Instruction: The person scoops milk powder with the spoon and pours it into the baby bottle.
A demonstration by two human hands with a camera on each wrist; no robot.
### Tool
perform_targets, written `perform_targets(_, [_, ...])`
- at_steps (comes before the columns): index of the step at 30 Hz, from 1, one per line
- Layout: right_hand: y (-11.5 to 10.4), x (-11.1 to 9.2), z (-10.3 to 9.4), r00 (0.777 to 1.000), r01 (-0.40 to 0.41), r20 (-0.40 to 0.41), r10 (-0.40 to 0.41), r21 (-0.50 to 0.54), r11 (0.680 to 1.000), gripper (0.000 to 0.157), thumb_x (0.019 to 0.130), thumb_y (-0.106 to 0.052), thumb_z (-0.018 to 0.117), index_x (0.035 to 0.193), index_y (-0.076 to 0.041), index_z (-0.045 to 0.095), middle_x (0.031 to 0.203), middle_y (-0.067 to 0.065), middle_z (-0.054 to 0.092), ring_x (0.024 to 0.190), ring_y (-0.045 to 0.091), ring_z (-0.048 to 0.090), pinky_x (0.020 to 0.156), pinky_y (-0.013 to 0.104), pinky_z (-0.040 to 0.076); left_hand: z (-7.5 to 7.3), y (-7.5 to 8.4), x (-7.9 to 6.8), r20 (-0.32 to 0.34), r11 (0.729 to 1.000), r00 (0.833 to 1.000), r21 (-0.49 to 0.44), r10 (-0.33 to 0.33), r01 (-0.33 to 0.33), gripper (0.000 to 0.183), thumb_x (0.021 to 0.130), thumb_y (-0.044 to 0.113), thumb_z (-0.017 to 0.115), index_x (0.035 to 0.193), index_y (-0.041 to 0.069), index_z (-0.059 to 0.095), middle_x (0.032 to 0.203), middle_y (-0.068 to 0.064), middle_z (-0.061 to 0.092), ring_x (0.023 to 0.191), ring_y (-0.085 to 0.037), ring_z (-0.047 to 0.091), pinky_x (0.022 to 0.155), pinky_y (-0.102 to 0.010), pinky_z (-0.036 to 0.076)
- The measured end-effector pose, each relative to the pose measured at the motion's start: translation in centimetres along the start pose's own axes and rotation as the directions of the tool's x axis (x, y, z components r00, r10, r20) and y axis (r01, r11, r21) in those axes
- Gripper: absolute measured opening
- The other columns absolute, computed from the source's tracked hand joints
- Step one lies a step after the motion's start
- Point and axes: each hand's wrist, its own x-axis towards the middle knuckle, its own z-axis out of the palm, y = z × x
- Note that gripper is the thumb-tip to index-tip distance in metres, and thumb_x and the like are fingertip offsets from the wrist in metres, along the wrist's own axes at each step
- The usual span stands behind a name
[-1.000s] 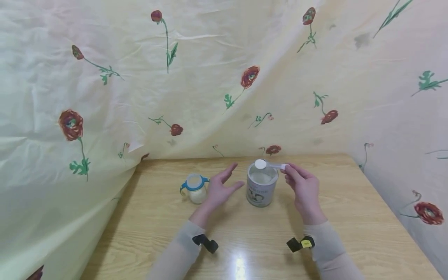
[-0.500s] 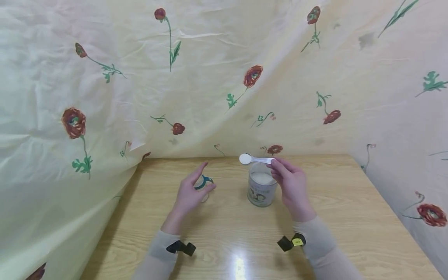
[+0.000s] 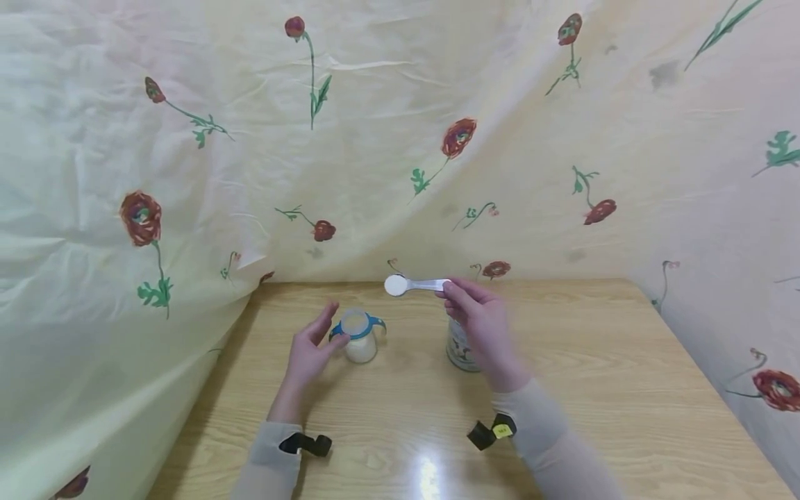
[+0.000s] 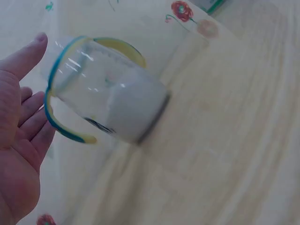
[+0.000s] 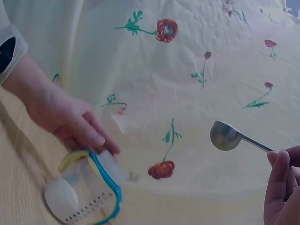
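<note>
Between thumb and fingers, my right hand (image 3: 482,332) pinches the handle of a measuring scoop (image 3: 396,285) heaped with white powder. The scoop is raised above the table, up and right of a clear baby bottle (image 3: 362,348) with a blue collar and two handles. White contents fill the lower part of the bottle (image 4: 133,105), which stands upright. My left hand (image 3: 309,355) is at the bottle's left side, fingers extended and thumb apart; whether it touches the handle I cannot tell. A powder can (image 3: 460,348) stands partly hidden behind my right hand.
The wooden table (image 3: 625,389) reaches back to a hanging floral cloth (image 3: 375,139), which also covers the left and right sides. In the left wrist view, a pale object with a green edge (image 4: 213,5) shows at the top.
My right hand has carried the filled scoop left, from over the can toward the bottle. My left hand has moved left from between can and bottle to the bottle's left side.
</note>
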Motion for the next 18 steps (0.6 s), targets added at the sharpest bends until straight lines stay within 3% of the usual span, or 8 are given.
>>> perform_targets(4, [1.0,-0.2,1.5,1.000,-0.015,0.020,0.014,0.045,0.999,0.011,0.102,-0.002,0.071,0.109,-0.003,0.080,0.090,0.004,0.080,0.077,0.008,0.071,0.076,0.018,0.062,0.0,-1.1,-0.3,-0.005,0.999,0.999,-0.001,-0.052,0.052,0.069,0.096,0.020,0.083,0.156,0.006,0.053,0.162,-0.006,0.051,0.153,-0.027,0.042,0.125,-0.036,0.033])
perform_targets(8, [2.2,-0.3,2.7,0.998,-0.042,0.039,0.041,0.040,0.998,0.015,0.103,-0.004,0.071,0.116,0.000,0.077,0.093,0.003,0.080,0.081,0.009,0.071,0.079,0.020,0.062,0.0,-1.7,-0.4,0.001,0.999,0.999,-0.005,-0.054,0.054,0.067,0.097,0.020,0.082,0.155,0.005,0.054,0.161,-0.008,0.052,0.153,-0.029,0.042,0.127,-0.045,0.031])
perform_targets(18, [6.2,0.5,4.7,1.000,-0.025,0.019,0.025,0.008,1.000,0.028,0.102,-0.006,0.072,0.125,0.010,0.071,0.096,0.007,0.081,0.082,0.011,0.073,0.078,0.021,0.063,0.1,-2.2,-0.3,0.008,0.998,0.998,-0.001,-0.062,0.062,0.069,0.096,0.022,0.083,0.155,0.004,0.053,0.158,-0.005,0.055,0.150,-0.026,0.046,0.126,-0.047,0.033])
